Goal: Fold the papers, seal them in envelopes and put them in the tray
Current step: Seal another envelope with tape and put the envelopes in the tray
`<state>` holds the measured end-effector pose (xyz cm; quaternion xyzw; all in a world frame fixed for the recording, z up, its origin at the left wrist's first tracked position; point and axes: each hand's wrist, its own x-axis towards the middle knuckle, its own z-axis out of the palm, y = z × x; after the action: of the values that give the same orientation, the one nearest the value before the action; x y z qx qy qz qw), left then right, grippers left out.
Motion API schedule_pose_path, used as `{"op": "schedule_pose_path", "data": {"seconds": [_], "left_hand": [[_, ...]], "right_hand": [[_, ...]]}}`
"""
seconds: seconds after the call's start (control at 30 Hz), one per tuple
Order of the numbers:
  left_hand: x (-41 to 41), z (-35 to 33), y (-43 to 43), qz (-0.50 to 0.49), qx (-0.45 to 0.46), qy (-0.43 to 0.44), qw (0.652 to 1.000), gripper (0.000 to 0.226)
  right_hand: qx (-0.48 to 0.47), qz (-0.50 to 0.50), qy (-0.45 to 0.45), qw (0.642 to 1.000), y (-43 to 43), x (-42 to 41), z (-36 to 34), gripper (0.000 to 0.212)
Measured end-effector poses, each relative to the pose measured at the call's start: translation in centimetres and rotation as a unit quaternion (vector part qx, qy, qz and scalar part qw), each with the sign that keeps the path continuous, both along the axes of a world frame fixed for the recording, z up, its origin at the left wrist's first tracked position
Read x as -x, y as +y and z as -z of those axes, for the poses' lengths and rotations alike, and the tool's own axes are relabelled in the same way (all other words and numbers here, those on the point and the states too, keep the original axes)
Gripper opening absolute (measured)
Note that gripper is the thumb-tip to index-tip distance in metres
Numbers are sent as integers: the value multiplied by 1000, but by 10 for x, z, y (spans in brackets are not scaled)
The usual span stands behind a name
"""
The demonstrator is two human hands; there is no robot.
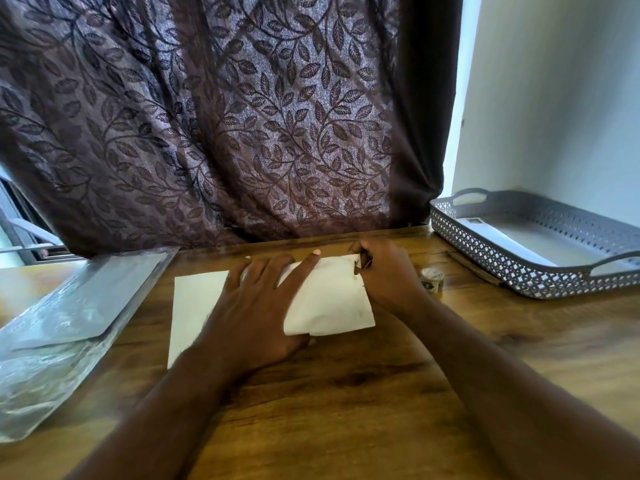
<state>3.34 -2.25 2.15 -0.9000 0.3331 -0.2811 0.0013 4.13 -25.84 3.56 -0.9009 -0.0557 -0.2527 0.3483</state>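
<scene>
A white envelope [195, 306] lies on the wooden table [346, 393] in the middle of the view. A folded white paper [332, 303] overlaps its right part. My left hand [256, 306] lies flat on both, fingers straight and spread, pressing them down. My right hand [384, 271] pinches the paper's far right corner with curled fingers. The grey perforated tray [512, 268] stands at the right with a white envelope [519, 240] inside.
A small roll of patterned tape [433, 279] sits just right of my right hand. A thin pen [474, 268] lies beside the tray. A clear plastic pack of envelopes [65, 313] covers the left of the table. A leaf-patterned curtain [225, 116] hangs behind.
</scene>
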Motion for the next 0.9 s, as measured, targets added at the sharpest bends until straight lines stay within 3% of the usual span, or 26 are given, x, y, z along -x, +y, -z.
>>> {"op": "schedule_pose_path", "data": {"seconds": [0.17,0.3,0.43,0.57,0.8,0.9], "left_hand": [[-1,-4,1,-16,16,70,997,121],[1,-8,2,-6,65,69,996,87],[0,-14,4,-40,122,93,987,68],[-1,-15,6,-28,175,70,982,40],[2,-19,8,4,195,32,980,35],[3,-21,12,-2,177,14,984,36]], "right_hand": [[-34,-71,11,997,2,3,-3,17],[-122,-127,57,983,2,7,-5,35],[-104,-136,99,980,5,8,-4,42],[-145,-150,130,969,5,9,-6,47],[-109,-121,180,970,5,11,-6,24],[-159,-127,204,958,4,11,-10,20]]}}
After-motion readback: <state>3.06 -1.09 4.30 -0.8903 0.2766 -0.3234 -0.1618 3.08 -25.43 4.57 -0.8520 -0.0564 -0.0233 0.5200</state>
